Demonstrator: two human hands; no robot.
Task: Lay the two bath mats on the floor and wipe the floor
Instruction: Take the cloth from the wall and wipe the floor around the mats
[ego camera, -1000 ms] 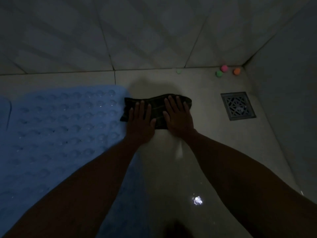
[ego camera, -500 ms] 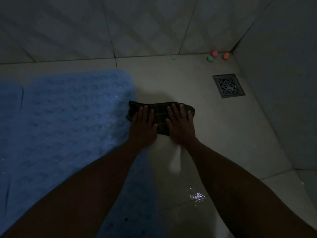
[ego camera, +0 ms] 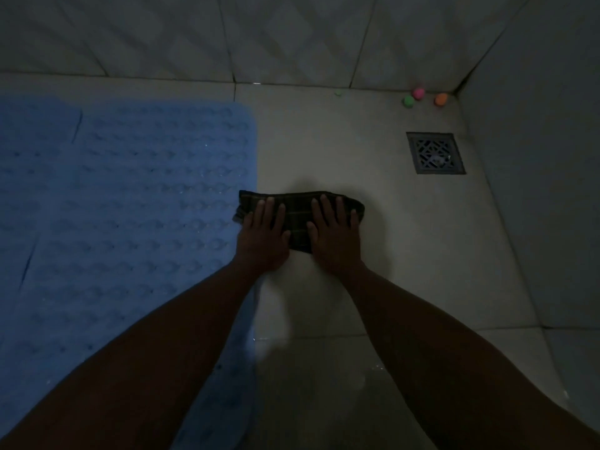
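Note:
A dark checked cloth (ego camera: 298, 206) lies folded on the pale tiled floor (ego camera: 406, 228), just right of a blue bubbled bath mat (ego camera: 136, 196). A second blue mat (ego camera: 35, 125) lies flat at the far left, its edge meeting the first. My left hand (ego camera: 263, 235) presses flat on the cloth's left part, fingers straight. My right hand (ego camera: 336, 235) presses flat on its right part, fingers spread. The cloth's near edge is hidden under both palms.
A square metal floor drain (ego camera: 435, 153) sits to the right near the side wall (ego camera: 545, 157). Three small balls, pink (ego camera: 418, 92), green (ego camera: 408, 101) and orange (ego camera: 440, 99), lie in the far corner. The tiled back wall (ego camera: 292, 37) runs behind.
Both hands have drawn the cloth back toward me along the mat's right edge, away from the back wall. The camera view has shifted with them.

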